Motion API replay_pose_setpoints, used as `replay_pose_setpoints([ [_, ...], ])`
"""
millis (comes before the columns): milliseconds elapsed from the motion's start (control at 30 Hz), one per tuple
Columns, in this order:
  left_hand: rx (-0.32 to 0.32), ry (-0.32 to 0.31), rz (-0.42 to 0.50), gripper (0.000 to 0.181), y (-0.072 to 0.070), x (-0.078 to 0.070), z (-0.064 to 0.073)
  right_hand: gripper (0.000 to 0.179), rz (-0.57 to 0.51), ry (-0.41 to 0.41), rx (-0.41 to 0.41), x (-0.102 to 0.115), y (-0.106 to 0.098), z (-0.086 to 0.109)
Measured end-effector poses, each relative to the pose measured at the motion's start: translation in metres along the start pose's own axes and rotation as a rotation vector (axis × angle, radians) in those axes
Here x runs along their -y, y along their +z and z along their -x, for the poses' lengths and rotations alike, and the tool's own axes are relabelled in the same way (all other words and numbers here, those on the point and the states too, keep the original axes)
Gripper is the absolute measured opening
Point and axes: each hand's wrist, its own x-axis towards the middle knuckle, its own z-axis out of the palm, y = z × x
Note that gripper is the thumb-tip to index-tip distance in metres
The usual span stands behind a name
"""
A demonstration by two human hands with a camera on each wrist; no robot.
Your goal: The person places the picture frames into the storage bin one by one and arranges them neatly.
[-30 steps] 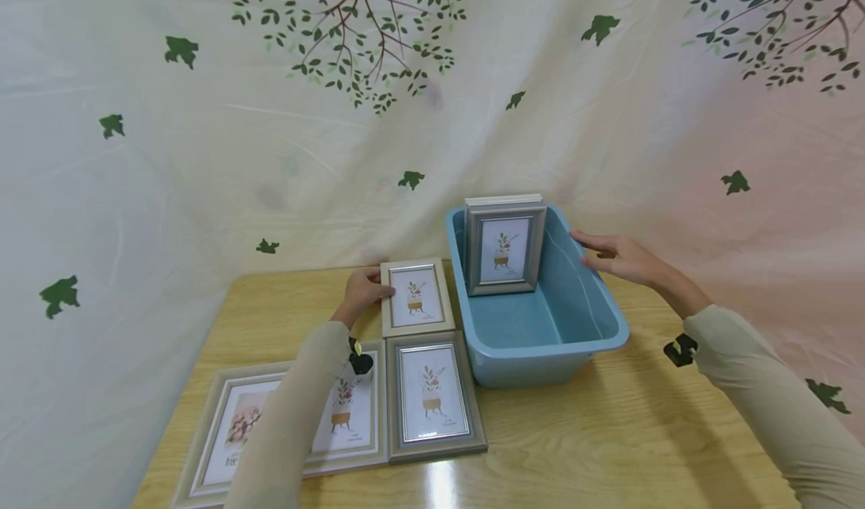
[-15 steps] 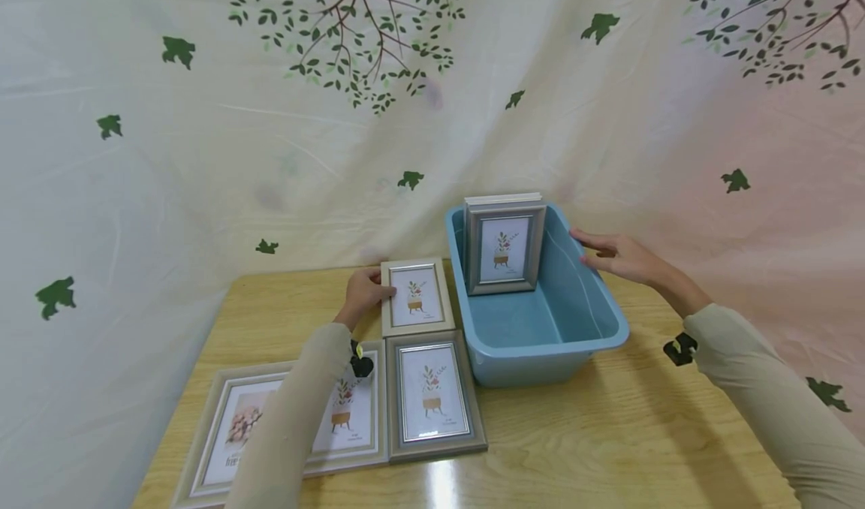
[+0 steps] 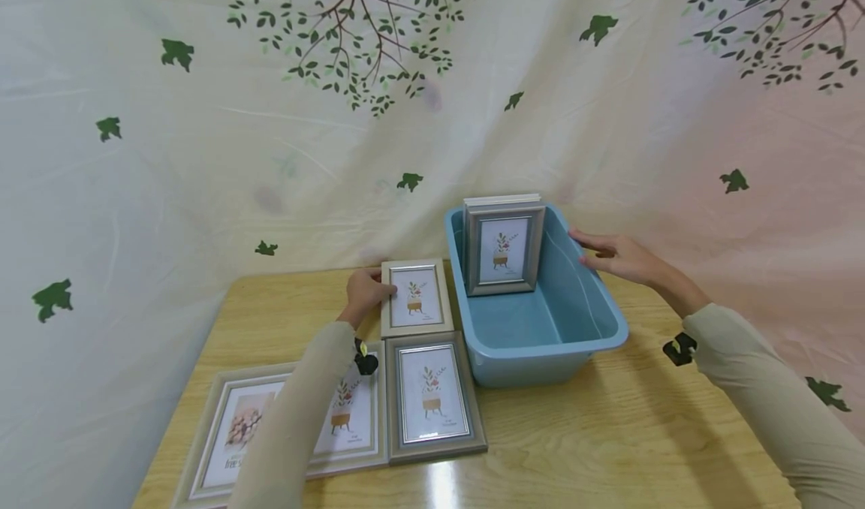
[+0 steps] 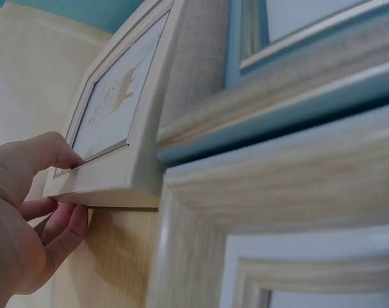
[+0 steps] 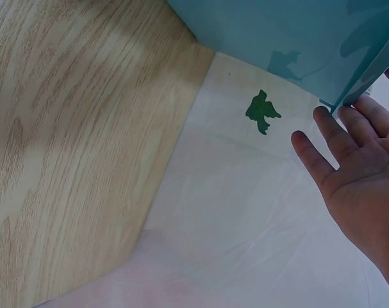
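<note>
My left hand pinches the left edge of a small cream picture frame. In the left wrist view its thumb lies on the front of the frame and the other fingers are under the edge. My right hand touches the right rim of a blue plastic tub with extended fingers. The right wrist view has those fingers spread by the corner of the tub. Inside the tub, a grey picture frame stands upright at the front of several stacked frames.
A grey frame lies flat below the cream one. To its left lie a light frame and a frame with a flower picture, both partly under the left sleeve. A leaf-printed cloth hangs behind the wooden table.
Both hands stay at the same places, the left on the cream frame and the right at the tub's rim. My left wrist shifts very slightly right.
</note>
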Motion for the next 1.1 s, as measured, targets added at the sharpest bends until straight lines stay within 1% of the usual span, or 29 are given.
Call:
replay_pose_setpoints([
  [167, -0.015, -0.017, 0.025, 0.057, 0.002, 0.0, -0.007, 0.064, -0.005, -0.002, -0.001, -0.001, 0.0, 0.0],
  [233, -0.013, -0.021, 0.06, 0.058, 0.002, -0.001, -0.009, 0.064, -0.008, 0.0, 0.001, -0.002, 0.001, 0.0],
  [333, 0.017, -0.038, 0.134, 0.06, 0.0, -0.002, -0.009, 0.064, -0.004, 0.004, 0.0, -0.002, 0.001, 0.0],
  [433, 0.063, -0.052, 0.201, 0.061, -0.003, -0.002, -0.009, 0.064, 0.005, 0.007, -0.003, -0.003, 0.001, 0.0],
  [667, 0.157, -0.048, 0.282, 0.066, -0.011, 0.002, -0.01, 0.065, -0.002, 0.011, 0.0, -0.003, 0.001, 0.0],
  [733, 0.189, -0.043, 0.331, 0.067, -0.012, 0.003, -0.01, 0.065, -0.006, 0.009, 0.0, -0.003, 0.001, 0.0],
  [867, 0.256, -0.037, 0.407, 0.063, -0.018, 0.006, -0.011, 0.065, -0.006, 0.006, 0.0, -0.002, 0.0, 0.001],
  [1033, 0.342, -0.059, 0.444, 0.06, -0.029, 0.008, -0.01, 0.065, 0.002, 0.005, 0.0, -0.001, 0.0, 0.001],
  [1100, 0.364, -0.065, 0.456, 0.06, -0.032, 0.009, -0.011, 0.065, 0.008, 0.007, -0.002, -0.001, 0.0, 0.0],
])
